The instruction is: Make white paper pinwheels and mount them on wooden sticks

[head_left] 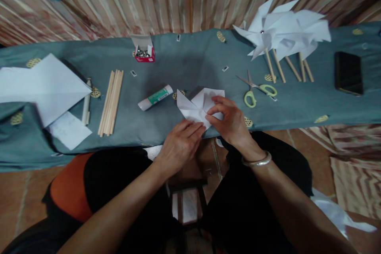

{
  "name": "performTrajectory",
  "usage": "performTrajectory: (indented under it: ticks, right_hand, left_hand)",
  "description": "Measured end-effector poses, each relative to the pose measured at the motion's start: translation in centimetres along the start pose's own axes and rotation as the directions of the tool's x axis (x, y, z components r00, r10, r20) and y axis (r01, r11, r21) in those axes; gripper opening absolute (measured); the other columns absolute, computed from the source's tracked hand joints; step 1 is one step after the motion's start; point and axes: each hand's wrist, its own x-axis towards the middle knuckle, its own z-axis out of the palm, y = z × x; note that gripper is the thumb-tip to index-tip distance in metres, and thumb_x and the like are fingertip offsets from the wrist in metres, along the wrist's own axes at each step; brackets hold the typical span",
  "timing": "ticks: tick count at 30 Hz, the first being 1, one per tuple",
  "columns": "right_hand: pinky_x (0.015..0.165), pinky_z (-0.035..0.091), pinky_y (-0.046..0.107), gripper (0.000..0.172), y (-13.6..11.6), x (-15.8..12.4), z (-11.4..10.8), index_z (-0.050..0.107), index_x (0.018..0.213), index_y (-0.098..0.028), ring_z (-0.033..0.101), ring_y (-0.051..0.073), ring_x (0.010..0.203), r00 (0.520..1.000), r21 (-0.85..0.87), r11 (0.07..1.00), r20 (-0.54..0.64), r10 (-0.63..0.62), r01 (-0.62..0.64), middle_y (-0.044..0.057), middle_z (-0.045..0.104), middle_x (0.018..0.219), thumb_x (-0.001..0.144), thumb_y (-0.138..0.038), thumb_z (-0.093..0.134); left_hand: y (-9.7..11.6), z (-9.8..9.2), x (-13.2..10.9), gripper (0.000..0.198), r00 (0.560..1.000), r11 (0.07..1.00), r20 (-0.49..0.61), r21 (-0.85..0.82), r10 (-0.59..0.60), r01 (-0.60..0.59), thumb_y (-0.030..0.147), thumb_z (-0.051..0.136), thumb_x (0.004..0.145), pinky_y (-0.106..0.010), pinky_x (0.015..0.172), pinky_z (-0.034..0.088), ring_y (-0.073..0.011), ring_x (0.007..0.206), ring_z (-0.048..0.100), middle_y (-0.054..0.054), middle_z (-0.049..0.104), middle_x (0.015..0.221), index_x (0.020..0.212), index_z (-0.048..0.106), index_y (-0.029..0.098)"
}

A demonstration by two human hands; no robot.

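A white paper pinwheel (199, 107), partly folded, lies near the front edge of the cloth-covered table between my hands. My left hand (181, 143) holds its near edge, fingers close together and bent over the paper; its thumb is hidden. With thumb and forefinger, my right hand (229, 121) pinches a paper flap near the pinwheel's middle, the other fingers curled above. Just left of the paper lies a glue stick (155, 97) with a green label. Scissors (256, 89) with light green handles rest partly open to the right.
Finished pinwheels (285, 27) on sticks lie at the back right, near a black phone (349, 72). Leftward are wooden sticks (110, 103), a pen (86, 105) and white paper sheets (53, 87). An open red box (144, 54) of small metal pieces stands at the back.
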Motion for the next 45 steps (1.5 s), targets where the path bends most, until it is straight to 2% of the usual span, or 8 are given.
performTrajectory:
  ticks: [10, 16, 25, 30, 35, 40, 42, 45]
  right_hand:
    - [0.100, 0.044, 0.050, 0.003, 0.2, 0.0, 0.0, 0.068, 0.073, -0.022, 0.058, 0.029, 0.111, 1.000, 0.008, 1.000, 0.013, -0.012, 0.011, 0.008, 0.063, 0.123, 0.076, -0.023, 0.068]
    - [0.099, 0.046, 0.049, 0.004, 0.0, -0.1, -0.1, 0.069, 0.073, -0.022, 0.059, 0.028, 0.109, 1.000, -0.008, 1.000, 0.012, -0.020, 0.021, 0.007, 0.063, 0.122, 0.076, -0.019, 0.068]
    - [0.106, 0.042, 0.046, 0.015, 0.0, -0.4, -0.3, 0.072, 0.095, -0.031, 0.051, 0.027, 0.121, 0.992, -0.038, 0.993, 0.057, -0.112, 0.115, 0.001, 0.053, 0.135, 0.085, -0.027, 0.061]
    - [0.109, 0.039, 0.046, 0.019, -0.4, -0.8, -0.4, 0.071, 0.098, -0.033, 0.047, 0.027, 0.125, 0.986, -0.055, 0.988, 0.089, -0.139, 0.144, -0.001, 0.051, 0.138, 0.091, -0.033, 0.053]
    - [0.110, 0.036, 0.049, 0.023, -0.7, -1.2, -0.4, 0.067, 0.101, -0.027, 0.042, 0.030, 0.130, 0.971, -0.113, 0.970, 0.132, -0.198, 0.213, 0.003, 0.048, 0.142, 0.091, -0.025, 0.047]
    - [0.105, 0.039, 0.052, 0.028, -1.6, -1.7, -0.5, 0.062, 0.104, -0.027, 0.043, 0.031, 0.131, 0.959, -0.178, 0.957, 0.212, -0.190, 0.229, 0.005, 0.049, 0.142, 0.087, -0.014, 0.044]
    - [0.105, 0.039, 0.053, 0.030, -1.9, -1.8, -0.3, 0.060, 0.107, -0.025, 0.042, 0.031, 0.131, 0.953, -0.205, 0.949, 0.234, -0.192, 0.241, 0.007, 0.049, 0.143, 0.086, -0.012, 0.044]
    - [0.106, 0.038, 0.051, 0.031, -1.7, -1.9, 0.0, 0.058, 0.111, -0.025, 0.041, 0.029, 0.133, 0.943, -0.217, 0.937, 0.251, -0.217, 0.273, 0.006, 0.048, 0.144, 0.088, -0.012, 0.044]
  left_hand:
    - [-0.1, 0.0, -0.1, 0.028, 1.000, 1.000, 0.030, -0.001, 0.003, -0.003, 0.015, 0.049, 0.093, -0.043, 0.090, 0.055, -0.0229, 0.105, 0.061, -0.012, 0.069, 0.117, 0.118, 0.062, 0.012]
    - [0.0, 0.0, -0.1, 0.026, 1.000, 1.000, 0.018, 0.022, 0.013, -0.013, 0.016, 0.050, 0.093, -0.042, 0.088, 0.056, -0.0233, 0.103, 0.062, -0.011, 0.070, 0.116, 0.115, 0.063, 0.012]
    - [0.1, 0.2, -0.1, 0.027, 1.000, 1.000, 0.024, 0.021, 0.000, -0.001, 0.016, 0.048, 0.093, -0.043, 0.088, 0.056, -0.0237, 0.105, 0.061, -0.012, 0.070, 0.116, 0.116, 0.064, 0.013]
    - [0.1, 0.3, -0.1, 0.026, 1.000, 0.999, 0.017, 0.044, 0.003, -0.004, 0.016, 0.048, 0.093, -0.042, 0.087, 0.056, -0.0233, 0.103, 0.062, -0.011, 0.070, 0.115, 0.115, 0.064, 0.012]
    - [0.1, 0.1, -0.1, 0.026, 0.999, 0.998, 0.037, 0.059, 0.019, -0.021, 0.015, 0.050, 0.093, -0.042, 0.086, 0.056, -0.0244, 0.104, 0.062, -0.012, 0.070, 0.115, 0.114, 0.063, 0.010]
    - [0.1, 0.1, -0.1, 0.025, 0.999, 0.998, 0.052, 0.064, 0.015, -0.018, 0.015, 0.048, 0.093, -0.042, 0.086, 0.056, -0.0240, 0.103, 0.062, -0.012, 0.070, 0.115, 0.113, 0.064, 0.011]
    - [0.2, 0.1, -0.1, 0.025, 0.999, 0.997, 0.047, 0.076, 0.017, -0.020, 0.015, 0.048, 0.093, -0.042, 0.086, 0.055, -0.0239, 0.102, 0.062, -0.011, 0.070, 0.113, 0.111, 0.065, 0.011]
    - [0.2, 0.1, 0.0, 0.025, 0.999, 0.996, 0.048, 0.087, 0.013, -0.017, 0.014, 0.048, 0.093, -0.041, 0.086, 0.055, -0.0242, 0.101, 0.061, -0.011, 0.070, 0.111, 0.111, 0.065, 0.010]
